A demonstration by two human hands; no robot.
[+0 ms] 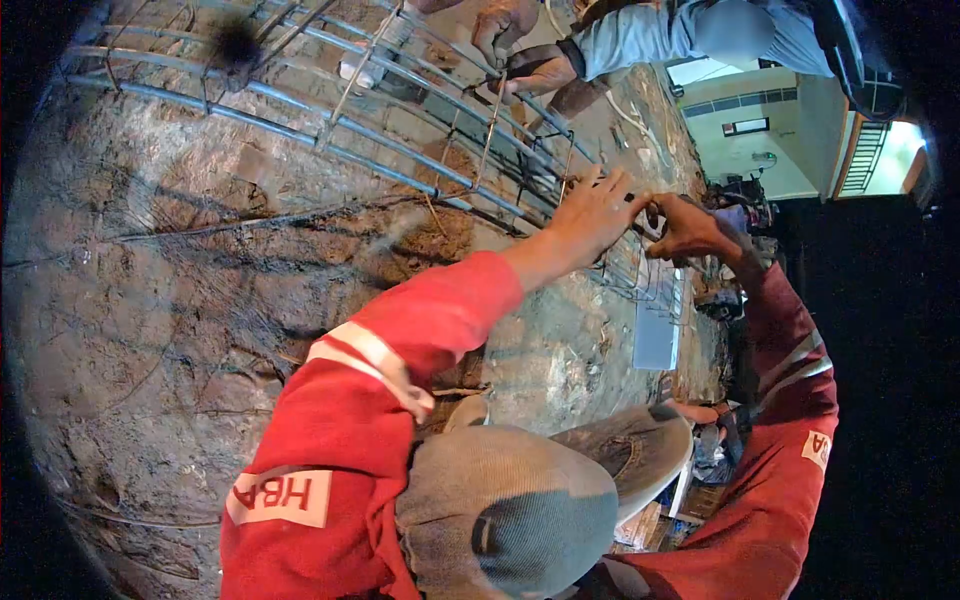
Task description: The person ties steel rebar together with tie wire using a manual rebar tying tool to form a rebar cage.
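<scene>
A long steel rebar cage (390, 130) runs from the upper left to the middle of the view, its bars joined by thin cross ties. At its near end, my left hand (597, 217) is closed over the bars, with the fingertips partly hidden. Just to the right, my right hand (695, 228) has its thumb and fingers curled together close to my left fingertips. Whatever lies in that pinch is too small and dark to make out. Both of my arms reach forward in red sleeves.
Across the cage, another person's hands (530, 70) work on the same bars. Rough, muddy ground (200, 300) lies under the cage. A flat pale panel (657, 325) sits beyond my knees (510, 510). A lit building (780, 140) stands at the upper right.
</scene>
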